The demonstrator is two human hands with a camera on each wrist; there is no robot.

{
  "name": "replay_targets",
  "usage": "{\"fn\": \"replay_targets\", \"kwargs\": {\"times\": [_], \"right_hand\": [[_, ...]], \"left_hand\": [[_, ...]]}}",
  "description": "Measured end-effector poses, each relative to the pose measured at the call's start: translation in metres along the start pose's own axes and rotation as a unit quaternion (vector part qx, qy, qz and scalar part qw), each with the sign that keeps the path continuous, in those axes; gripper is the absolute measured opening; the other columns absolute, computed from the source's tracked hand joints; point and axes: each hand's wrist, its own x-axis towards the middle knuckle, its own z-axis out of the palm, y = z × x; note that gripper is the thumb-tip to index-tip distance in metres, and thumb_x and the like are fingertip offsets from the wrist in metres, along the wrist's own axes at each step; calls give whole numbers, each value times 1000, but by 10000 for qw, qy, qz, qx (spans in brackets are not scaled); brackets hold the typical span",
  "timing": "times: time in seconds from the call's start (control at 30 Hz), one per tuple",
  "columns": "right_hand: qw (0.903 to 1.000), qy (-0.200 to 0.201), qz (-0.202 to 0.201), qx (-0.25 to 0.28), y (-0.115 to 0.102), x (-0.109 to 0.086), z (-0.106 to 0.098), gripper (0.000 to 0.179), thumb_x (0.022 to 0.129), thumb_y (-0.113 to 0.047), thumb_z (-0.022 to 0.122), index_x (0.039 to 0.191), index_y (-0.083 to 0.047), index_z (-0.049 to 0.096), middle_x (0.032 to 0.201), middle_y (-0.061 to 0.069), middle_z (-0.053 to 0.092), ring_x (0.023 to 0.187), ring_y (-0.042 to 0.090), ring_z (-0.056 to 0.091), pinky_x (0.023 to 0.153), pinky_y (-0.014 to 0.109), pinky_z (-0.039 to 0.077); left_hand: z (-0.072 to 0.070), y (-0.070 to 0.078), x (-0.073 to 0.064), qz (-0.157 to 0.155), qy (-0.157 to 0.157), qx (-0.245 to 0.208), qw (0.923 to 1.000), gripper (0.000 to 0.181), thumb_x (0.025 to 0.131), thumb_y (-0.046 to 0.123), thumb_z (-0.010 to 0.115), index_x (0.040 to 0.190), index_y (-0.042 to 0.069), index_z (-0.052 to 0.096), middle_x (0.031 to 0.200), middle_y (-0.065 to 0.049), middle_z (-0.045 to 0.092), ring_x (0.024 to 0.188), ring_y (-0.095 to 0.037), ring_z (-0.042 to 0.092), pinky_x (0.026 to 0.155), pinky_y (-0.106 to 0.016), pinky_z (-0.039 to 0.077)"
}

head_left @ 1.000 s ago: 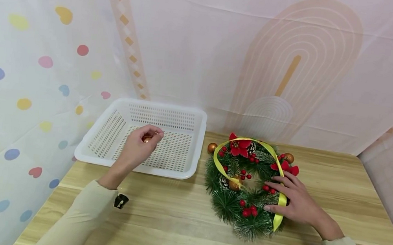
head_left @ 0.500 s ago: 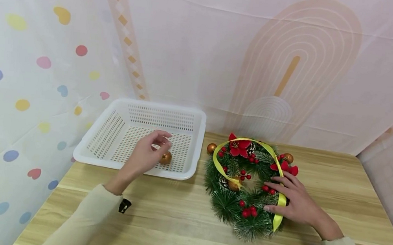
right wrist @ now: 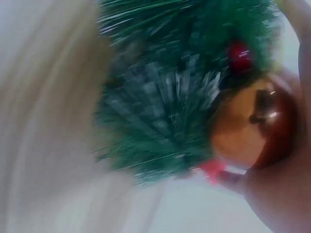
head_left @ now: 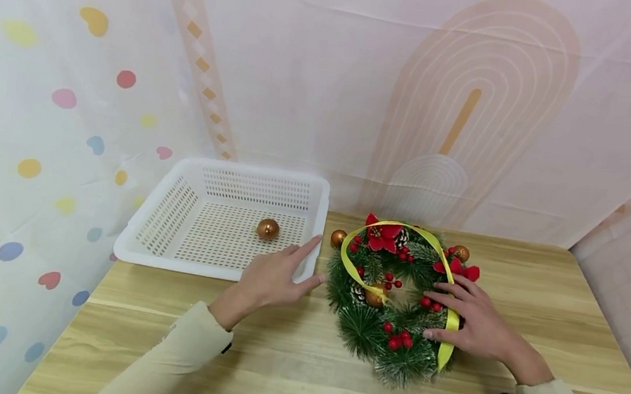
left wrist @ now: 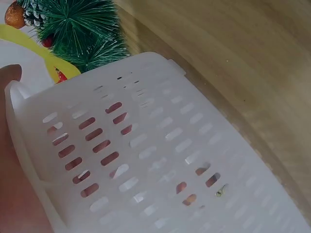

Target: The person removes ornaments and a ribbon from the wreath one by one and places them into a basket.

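My left hand [head_left: 273, 278] is over the near right corner of the white plastic basket [head_left: 155, 261], fingers stretched toward the wreath and holding nothing. One copper-coloured ball ornament [head_left: 268, 229] lies on the basket floor. The green Christmas wreath [head_left: 365, 329] lies flat on the table, with red berries, red flowers, pine cones, copper balls and a yellow ribbon [head_left: 350, 260]. My right hand [head_left: 477, 317] rests on its right side, fingers spread over the ribbon and berries. A shiny copper ball [right wrist: 243, 126] shows close to that hand in the right wrist view.
A copper ball [head_left: 337, 238] sits at the wreath's left edge, close to the basket. The wooden table [head_left: 298, 373] meets a patterned cloth backdrop [head_left: 302, 94] behind and to the left.
My left hand let go of the copper ball, which rolled and now lies in the basket. That hand then moved right, toward the wreath. My right hand stays in place.
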Motion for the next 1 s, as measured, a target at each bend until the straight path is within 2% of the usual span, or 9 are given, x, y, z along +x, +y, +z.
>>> {"fn": "replay_targets", "kwargs": {"times": [0.1,0.2,0.3,0.43,0.57,0.73,0.87,0.93,1.0], "right_hand": [[9998,73,-45,-161,-10,2,-7,62,83,-50,75,131,-13,65,139,19,55,136,46,32,103,74,19],[9985,415,-168,-323,-25,5,-9,60,84,-49,74,131,-13,65,138,19,55,134,44,38,107,71,19],[9959,710,-361,-419,-42,7,0,62,85,-50,73,133,-12,63,137,17,57,131,43,44,106,67,28],[9961,693,-296,-460,-60,7,21,75,84,-58,70,141,-12,56,139,15,55,132,40,44,108,65,29],[9952,703,-139,-672,-60,6,38,80,82,-64,68,144,-14,53,139,12,55,132,36,43,109,63,26],[9927,787,-393,-822,-53,6,49,79,85,-62,64,146,-14,50,138,9,56,124,30,48,106,56,29],[9929,746,-457,-808,-51,7,52,81,87,-60,63,150,-14,43,136,7,57,122,28,49,106,54,27],[9929,732,-449,-821,-51,7,54,83,88,-60,62,152,-13,40,134,7,58,121,28,49,106,54,27],[9926,739,-450,-846,-51,7,54,84,88,-61,62,152,-11,40,133,7,59,120,28,50,106,54,27]], "left_hand": [[1,1,0,-7,70,95,9999,77,93,71,43,158,33,26,132,-14,63,84,-29,68,46,-30,43],[1,3,0,19,114,134,9998,76,93,70,42,157,33,25,129,-14,65,79,-27,66,44,-29,41],[1,3,0,24,127,114,9999,75,94,69,43,157,34,25,129,-15,65,73,-24,64,43,-28,39],[1,3,0,-7,99,88,9999,75,94,69,44,157,34,25,130,-15,64,68,-21,59,42,-29,39],[2,3,1,-2,111,106,9999,75,94,69,44,158,34,24,128,-15,65,61,-18,55,40,-29,38],[3,2,1,30,139,123,9998,76,94,69,43,158,33,23,122,-15,67,55,-17,51,39,-29,38],[2,1,0,114,319,146,9993,76,94,69,44,157,31,27,127,-15,65,77,-25,65,51,-36,51],[1,3,-2,240,584,101,9980,73,94,63,51,154,25,36,134,-17,59,104,-33,64,72,-45,56],[1,9,-3,497,962,47,9941,65,94,52,59,147,18,47,141,-20,53,125,-39,53,95,-54,49]]}}
